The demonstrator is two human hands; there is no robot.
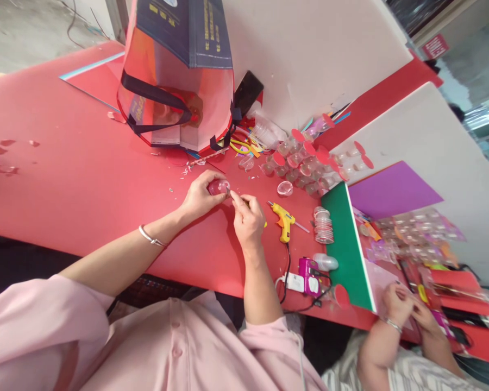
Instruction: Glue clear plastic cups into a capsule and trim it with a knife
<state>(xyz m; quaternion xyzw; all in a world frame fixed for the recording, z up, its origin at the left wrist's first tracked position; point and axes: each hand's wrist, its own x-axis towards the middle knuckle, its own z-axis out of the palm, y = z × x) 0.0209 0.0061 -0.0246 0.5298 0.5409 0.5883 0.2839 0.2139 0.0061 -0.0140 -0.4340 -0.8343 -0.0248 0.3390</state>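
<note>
My left hand (204, 194) is wrapped round a small clear plastic cup (217, 187), which looks pink against the red table. Close to the cup's right side, my right hand (248, 217) is closed on a slim tool with a dark tip (229, 191). Most of that tool is hidden by the fingers; a bit of yellow shows past the palm. I cannot tell whether the tip touches the cup. A yellow hot glue gun (284, 221) lies right of my right hand. Beyond it sits another clear cup (284, 188).
An open bag (212, 103) stands behind my hands, with yellow-handled scissors (240, 145) beside it. Stacked cups with red discs (305, 157) are at the back right. A green divider (348, 244) separates a co-worker's hands (399, 304). A purple power socket (309, 276) and cables lie near the front edge.
</note>
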